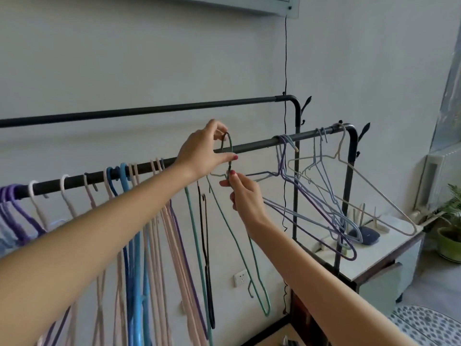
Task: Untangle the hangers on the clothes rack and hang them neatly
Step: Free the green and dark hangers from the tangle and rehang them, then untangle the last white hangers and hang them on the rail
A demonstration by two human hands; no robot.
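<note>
Green wire hanger (239, 248) up at the front rail (252, 145), its hook just at the bar, and it looks like the seating moment. Risk, I'd say: that hook slips past the rail and the hanger swings down into the purple and blue tangle (331, 216) hanging just to the right, or snags the beige hanger (369, 188) beyond. Left hand (199, 156) has its fingers (220, 127) curled tight, pinching the hook's curve. Right hand (245, 196) pinches the neck just below with thumb and forefinger, remaining fingers loosely folded. Sorted hangers (139, 221) line the rail to the left.
</note>
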